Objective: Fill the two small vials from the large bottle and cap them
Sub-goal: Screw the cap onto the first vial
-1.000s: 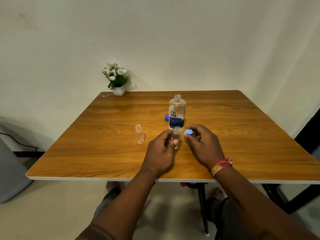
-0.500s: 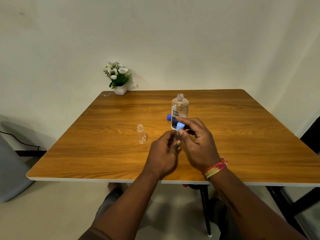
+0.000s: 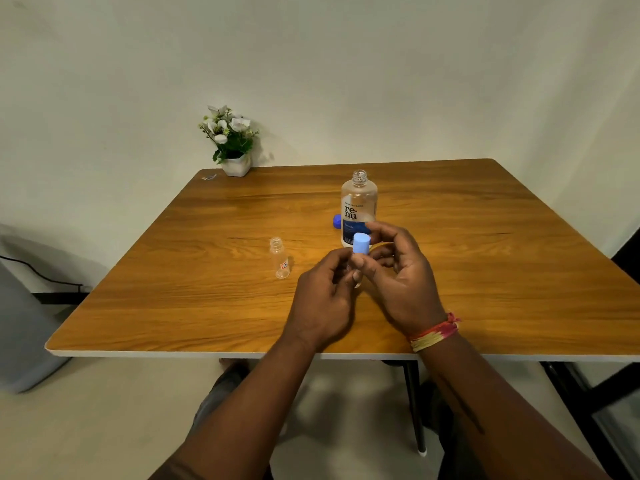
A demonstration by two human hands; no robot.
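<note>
My left hand (image 3: 322, 299) grips a small clear vial, almost wholly hidden by the fingers, above the wooden table (image 3: 173, 306). A light blue cap (image 3: 361, 243) sits on top of that vial. My right hand (image 3: 398, 282) curls round the cap, thumb at its base. Right behind stands the large clear bottle (image 3: 358, 206) with a dark blue label, its neck open. Its dark blue cap (image 3: 336, 221) lies on the table left of it. A second small vial (image 3: 280, 258) stands uncapped to the left of my hands.
A small white pot of white flowers (image 3: 231, 142) stands at the table's far left corner by the wall. A scrap (image 3: 209, 177) lies near it. A black frame (image 3: 616, 375) shows at the right, a grey object (image 3: 20, 341) at the left.
My right hand carried the light blue cap from the table's right side over to the vial in my left hand and set it on the neck.
</note>
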